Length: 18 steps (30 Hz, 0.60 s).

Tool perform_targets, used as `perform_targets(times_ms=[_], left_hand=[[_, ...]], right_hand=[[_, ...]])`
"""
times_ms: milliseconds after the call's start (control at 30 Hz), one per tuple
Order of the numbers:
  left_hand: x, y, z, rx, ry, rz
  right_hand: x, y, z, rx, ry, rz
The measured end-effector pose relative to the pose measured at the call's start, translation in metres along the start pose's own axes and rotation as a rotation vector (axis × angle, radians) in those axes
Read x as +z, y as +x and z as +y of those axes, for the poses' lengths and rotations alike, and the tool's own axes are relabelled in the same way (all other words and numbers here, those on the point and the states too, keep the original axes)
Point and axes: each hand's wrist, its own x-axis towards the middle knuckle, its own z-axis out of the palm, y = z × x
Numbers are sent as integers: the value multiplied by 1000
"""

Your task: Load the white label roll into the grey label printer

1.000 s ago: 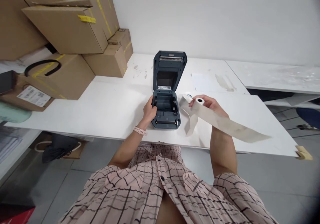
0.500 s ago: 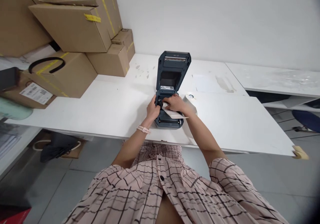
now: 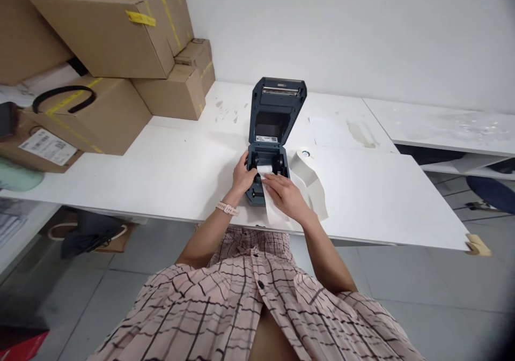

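A dark blue label printer (image 3: pixel 274 115) stands on the white table (image 3: pixel 173 168) with its lid raised. A white paper roll (image 3: pixel 264 170) sits inside its bay, and a strip of paper runs out over the front toward the table edge. My left hand (image 3: pixel 243 176) grips the printer's left side, fingers curled round it. My right hand (image 3: pixel 284 193) lies flat on the paper strip in front of the printer, fingers stretched out. A second paper roll (image 3: pixel 304 160) with a loose tail lies just right of the printer.
Cardboard boxes (image 3: pixel 108 34) are stacked at the table's back left. A black strap (image 3: pixel 60 94) lies on one box. A second white table (image 3: pixel 442 125) adjoins on the right. A dark bag (image 3: pixel 86 235) sits on the floor under the table.
My right hand carried the unrolled paper roll from the right into the printer's bay, then slid back toward me, flattening the strip. My left hand stayed on the printer's side.
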Motion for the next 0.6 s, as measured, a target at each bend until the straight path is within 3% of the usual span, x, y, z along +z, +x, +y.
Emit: perform_targets(times_ms=[267,600], left_hand=[[1,0,3,5,6,9],[2,1,6,-15,-10,-4]], right_hand=[[17,-4,-15,43,-58,83],[24,-16,-37,21,-66,79]])
